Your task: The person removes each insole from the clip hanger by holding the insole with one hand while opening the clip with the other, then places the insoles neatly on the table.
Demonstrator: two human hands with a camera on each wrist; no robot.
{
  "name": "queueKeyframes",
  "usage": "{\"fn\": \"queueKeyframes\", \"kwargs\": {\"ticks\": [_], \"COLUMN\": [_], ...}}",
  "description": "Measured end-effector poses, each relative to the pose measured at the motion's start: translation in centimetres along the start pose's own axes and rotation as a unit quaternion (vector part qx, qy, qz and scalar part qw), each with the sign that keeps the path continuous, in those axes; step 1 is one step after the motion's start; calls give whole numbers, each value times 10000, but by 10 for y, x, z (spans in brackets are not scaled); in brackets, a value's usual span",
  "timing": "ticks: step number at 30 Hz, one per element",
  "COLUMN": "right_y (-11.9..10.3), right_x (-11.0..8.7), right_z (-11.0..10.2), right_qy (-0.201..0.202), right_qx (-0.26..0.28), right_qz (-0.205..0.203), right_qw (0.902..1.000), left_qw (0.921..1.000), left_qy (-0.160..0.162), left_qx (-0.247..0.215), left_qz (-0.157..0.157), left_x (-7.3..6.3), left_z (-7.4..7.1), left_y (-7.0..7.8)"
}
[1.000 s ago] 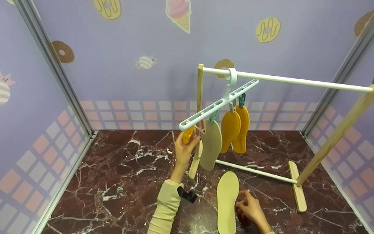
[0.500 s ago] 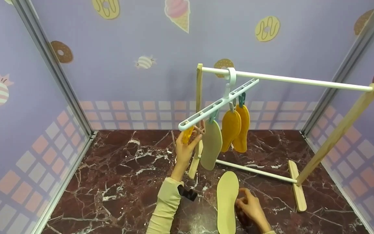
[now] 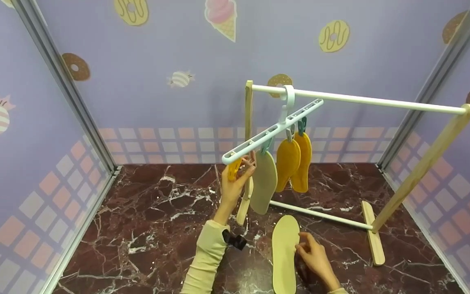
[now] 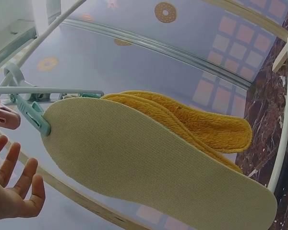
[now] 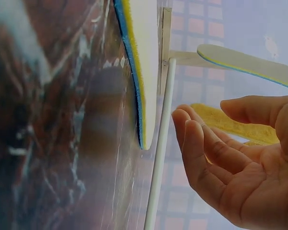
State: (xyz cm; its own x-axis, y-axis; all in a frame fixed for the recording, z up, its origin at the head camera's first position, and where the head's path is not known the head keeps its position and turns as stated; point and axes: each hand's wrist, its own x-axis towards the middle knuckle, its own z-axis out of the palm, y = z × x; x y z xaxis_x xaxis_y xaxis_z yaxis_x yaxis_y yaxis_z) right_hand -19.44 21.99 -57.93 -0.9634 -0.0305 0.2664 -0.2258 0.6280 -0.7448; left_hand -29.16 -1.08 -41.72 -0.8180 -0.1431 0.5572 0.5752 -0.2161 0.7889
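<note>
Purple walls (image 3: 194,45) printed with sweets and pastel checks enclose a dark red marbled tabletop (image 3: 149,245). On it stands a drying rack (image 3: 361,98) with wooden posts and white rails; a pale hanger (image 3: 273,130) hooks over its top rail. Below the hanger hang a cream insole (image 3: 264,183) and two mustard insoles, the nearer one (image 3: 288,163) partly covering the farther one (image 3: 305,171). A loose cream insole (image 3: 285,245) lies on the tabletop, just beside the right hand (image 3: 315,258), whose fingers curve loosely, well apart from the thumb, with nothing held. The left hand (image 3: 231,191) is raised to the hanger's near end, around the yellow clip (image 3: 233,170), fingers spread and slightly bent, one tip by the pink clip (image 4: 6,118); whether it pinches either, I cannot tell. The step in hand looks like readying a clip, with the loose insole unhung. The next move probably calls for a grip on that insole's edge.
</note>
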Motion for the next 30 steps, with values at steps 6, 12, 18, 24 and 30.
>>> {"fn": "queueKeyframes", "kwargs": {"ticks": [6,12,18,24,30], "right_y": [-2,-5,-6,-10,-16], "right_x": [4,7,10,13,18], "right_z": [1,2,4,5,6], "right_qy": [134,171,136,77,71], "right_qx": [18,134,228,204,211], "right_qz": [-104,-393,-658,-543,-616], "right_qw": [9999,9990,9975,9983,9979], "left_qw": [9995,9971,9947,9919,9839], "left_qy": [-190,-486,-641,-914,-1174], "left_qx": [206,560,807,867,1328], "left_qz": [160,150,-2,155,-245], "left_x": [1,1,0,-1,2], "left_z": [1,-1,-3,1,4], "left_y": [-2,-8,-12,5,22]}}
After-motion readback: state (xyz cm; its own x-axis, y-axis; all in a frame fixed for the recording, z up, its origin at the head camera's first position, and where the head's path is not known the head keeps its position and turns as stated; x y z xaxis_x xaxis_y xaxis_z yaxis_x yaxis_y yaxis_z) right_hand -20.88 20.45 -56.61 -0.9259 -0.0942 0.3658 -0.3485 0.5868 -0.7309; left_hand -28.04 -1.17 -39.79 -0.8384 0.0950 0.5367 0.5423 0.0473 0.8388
